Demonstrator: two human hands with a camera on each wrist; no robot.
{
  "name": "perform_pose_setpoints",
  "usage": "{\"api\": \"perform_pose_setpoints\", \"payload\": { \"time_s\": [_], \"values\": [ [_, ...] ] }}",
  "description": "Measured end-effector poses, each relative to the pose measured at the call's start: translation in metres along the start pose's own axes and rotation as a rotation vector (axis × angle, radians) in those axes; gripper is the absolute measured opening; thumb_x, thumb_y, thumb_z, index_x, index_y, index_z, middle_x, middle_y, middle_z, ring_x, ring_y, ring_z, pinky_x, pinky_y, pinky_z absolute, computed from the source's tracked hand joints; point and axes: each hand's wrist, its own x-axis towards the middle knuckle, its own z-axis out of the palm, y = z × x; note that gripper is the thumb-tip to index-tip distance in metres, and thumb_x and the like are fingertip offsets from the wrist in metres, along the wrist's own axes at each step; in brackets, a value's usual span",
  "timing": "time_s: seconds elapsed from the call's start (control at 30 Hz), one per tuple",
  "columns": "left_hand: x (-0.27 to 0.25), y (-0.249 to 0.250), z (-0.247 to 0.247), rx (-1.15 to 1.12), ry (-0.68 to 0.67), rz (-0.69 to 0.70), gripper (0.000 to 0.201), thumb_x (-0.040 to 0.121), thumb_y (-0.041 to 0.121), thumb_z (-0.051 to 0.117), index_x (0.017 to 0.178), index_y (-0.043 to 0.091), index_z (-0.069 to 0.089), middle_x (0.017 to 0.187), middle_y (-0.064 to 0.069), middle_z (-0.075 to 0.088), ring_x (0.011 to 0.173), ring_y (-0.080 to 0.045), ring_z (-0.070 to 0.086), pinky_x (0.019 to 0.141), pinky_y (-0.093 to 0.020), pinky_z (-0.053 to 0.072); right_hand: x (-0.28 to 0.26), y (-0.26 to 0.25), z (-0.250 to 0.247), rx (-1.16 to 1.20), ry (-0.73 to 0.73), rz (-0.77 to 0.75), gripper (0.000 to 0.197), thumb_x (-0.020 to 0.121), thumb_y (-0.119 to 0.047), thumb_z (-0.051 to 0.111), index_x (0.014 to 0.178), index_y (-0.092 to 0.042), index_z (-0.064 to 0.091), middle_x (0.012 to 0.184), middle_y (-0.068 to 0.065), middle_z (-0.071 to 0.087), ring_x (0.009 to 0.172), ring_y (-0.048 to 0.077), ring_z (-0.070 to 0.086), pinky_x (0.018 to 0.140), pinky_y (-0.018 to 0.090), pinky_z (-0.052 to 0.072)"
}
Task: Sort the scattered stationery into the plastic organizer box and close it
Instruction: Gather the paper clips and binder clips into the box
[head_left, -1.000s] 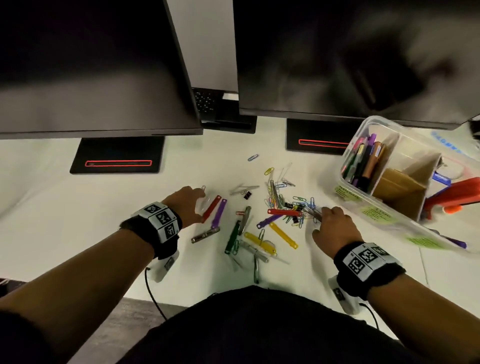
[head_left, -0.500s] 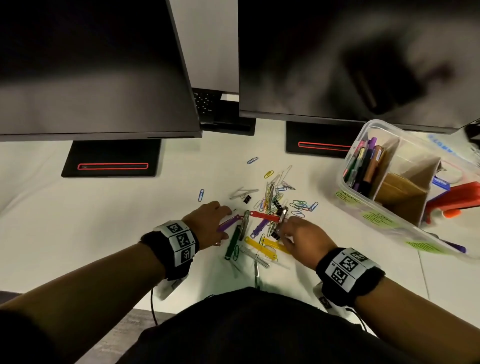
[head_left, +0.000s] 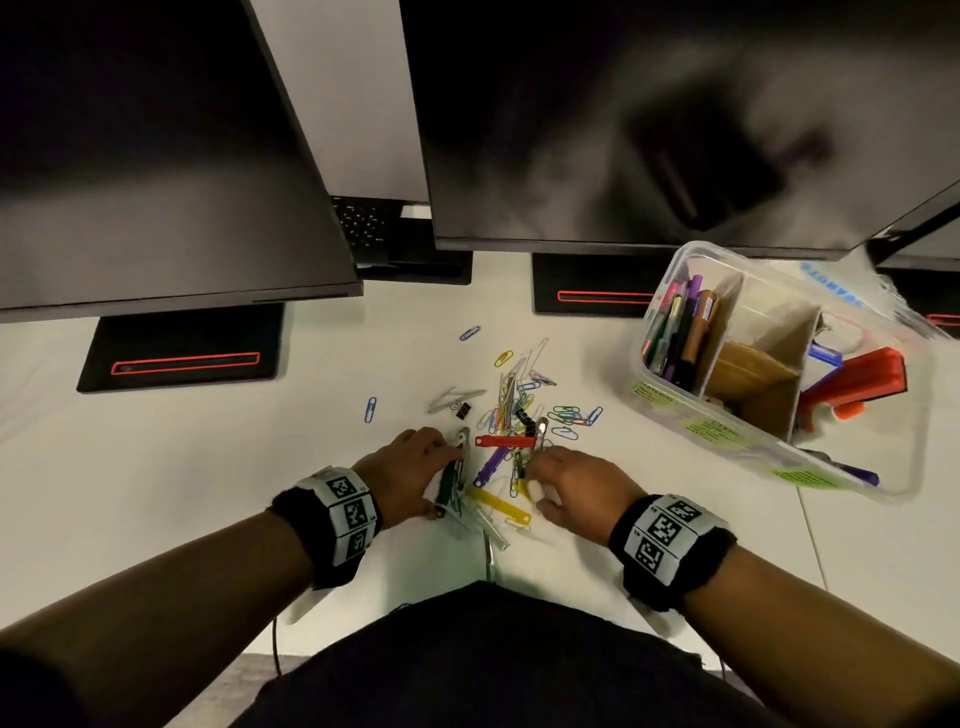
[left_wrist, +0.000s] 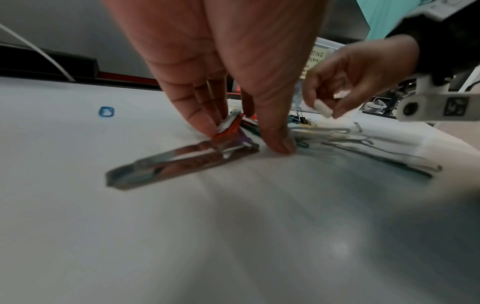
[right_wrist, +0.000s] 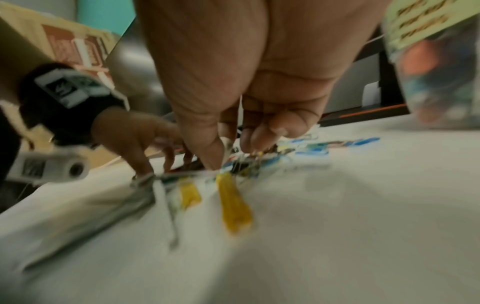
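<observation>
Coloured paper clips (head_left: 514, 400) and plastic fastener strips, red (head_left: 504, 441), purple (head_left: 491, 465), yellow (head_left: 498, 501) and green (head_left: 447, 483), lie heaped mid-desk. My left hand (head_left: 441, 460) presses fairly straight fingers (left_wrist: 205, 125) down on red and silver strips (left_wrist: 182, 162) at the heap's left side, thumb on the desk. My right hand (head_left: 537, 478) is at the heap's right side, fingers curled, pinching a silver metal strip (head_left: 541, 431). The clear organizer box (head_left: 670, 405) stands open at the right, holding pens (head_left: 675, 332) in its left compartment.
Two dark monitors (head_left: 156, 156) (head_left: 623, 130) overhang the white desk, their stands (head_left: 182, 353) behind the heap. A red stapler (head_left: 862, 374) and cardboard dividers (head_left: 753, 374) are in the box. Stray blue clips (head_left: 370, 409) (head_left: 469, 333) and a black binder clip (head_left: 462, 410) lie apart.
Both hands have moved inward toward each other. The left swept strips rightward into the heap. The right came left from near the box, carrying the silver strip.
</observation>
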Motion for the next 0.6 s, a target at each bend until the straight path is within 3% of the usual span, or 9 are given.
{"api": "perform_pose_setpoints", "payload": {
  "time_s": [0.1, 0.2, 0.37, 0.43, 0.5, 0.6],
  "values": [
    [0.012, 0.007, 0.002, -0.009, 0.040, 0.044, 0.062, 0.089, 0.025, 0.059, 0.144, 0.023, 0.030, 0.141, -0.008, 0.036, 0.126, -0.025, 0.041, 0.106, -0.030, 0.038, -0.014, 0.002, -0.026, 0.130, 0.232, 0.034, 0.020, 0.086, -0.024, 0.058, 0.104, -0.015, 0.057, 0.095, -0.001, 0.057, 0.082, 0.020, 0.055, 0.068, 0.026, 0.041],
    [0.023, 0.013, 0.003, -0.056, 0.063, 0.057, 0.048, 0.092, 0.019, 0.051, 0.138, 0.025, 0.040, 0.133, -0.008, 0.043, 0.119, -0.026, 0.048, 0.099, -0.028, 0.042, -0.030, 0.003, -0.059, 0.204, 0.507, 0.091, 0.011, 0.082, -0.014, 0.065, 0.084, -0.012, 0.054, 0.070, -0.008, 0.049, 0.059, 0.018, 0.049, 0.055, 0.027, 0.037],
    [0.035, 0.023, -0.003, -0.002, 0.062, 0.000, 0.032, 0.094, 0.024, 0.045, 0.126, 0.021, 0.049, 0.121, -0.010, 0.050, 0.112, -0.028, 0.052, 0.096, -0.033, 0.044, -0.057, 0.031, -0.095, 0.390, 0.985, 0.408, 0.012, 0.082, -0.011, 0.067, 0.087, -0.012, 0.056, 0.070, 0.003, 0.062, 0.060, 0.020, 0.058, 0.061, 0.027, 0.047],
    [0.038, 0.027, -0.005, 0.010, 0.069, -0.011, 0.030, 0.094, 0.022, 0.044, 0.123, 0.020, 0.049, 0.116, -0.010, 0.050, 0.109, -0.029, 0.053, 0.092, -0.034, 0.045, -0.064, 0.055, -0.096, 0.398, 1.013, 0.545, 0.013, 0.082, -0.012, 0.064, 0.092, -0.012, 0.056, 0.079, 0.010, 0.068, 0.068, 0.026, 0.062, 0.067, 0.029, 0.049],
    [0.039, 0.030, -0.007, 0.034, 0.080, -0.016, 0.030, 0.093, 0.018, 0.044, 0.122, 0.019, 0.048, 0.114, -0.010, 0.050, 0.107, -0.029, 0.053, 0.089, -0.035, 0.046, -0.067, 0.075, -0.089, 0.312, 0.908, 0.626, 0.014, 0.084, -0.015, 0.062, 0.096, -0.010, 0.059, 0.085, 0.015, 0.070, 0.076, 0.030, 0.065, 0.070, 0.031, 0.049],
    [0.040, 0.033, -0.008, 0.086, 0.086, -0.020, 0.036, 0.091, 0.010, 0.043, 0.126, 0.019, 0.045, 0.114, -0.010, 0.050, 0.107, -0.028, 0.053, 0.088, -0.036, 0.046, -0.068, 0.086, -0.071, 0.222, 0.813, 0.578, 0.015, 0.087, -0.018, 0.058, 0.095, -0.007, 0.064, 0.089, 0.017, 0.070, 0.079, 0.032, 0.064, 0.069, 0.028, 0.043]
  ]
}}
